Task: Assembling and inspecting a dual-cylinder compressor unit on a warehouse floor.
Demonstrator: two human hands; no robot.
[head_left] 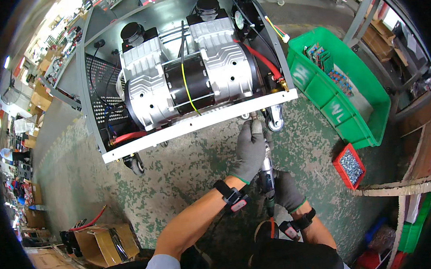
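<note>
My gloved left hand point(251, 151) is closed around the front end of a slim silver power driver, likely an air ratchet point(267, 171). The tool's tip meets the underside of a white front rail point(196, 129), beside a swivel caster point(275, 118). Lower down, my gloved right hand point(286, 191) wraps the tool's body near its dark rear end, where an orange hose runs off. Above the rail sits a silver and black twin-cylinder compressor pump point(192, 87) inside a grey metal housing. The fastener at the tool's tip is hidden by my left fingers.
A green plastic crate point(336, 100) holding small coloured parts stands right of the housing. Below it is a red bin point(349, 166) of small metal fasteners. A second caster point(134, 164) is under the rail's left end. An open cardboard box point(102, 245) sits at lower left.
</note>
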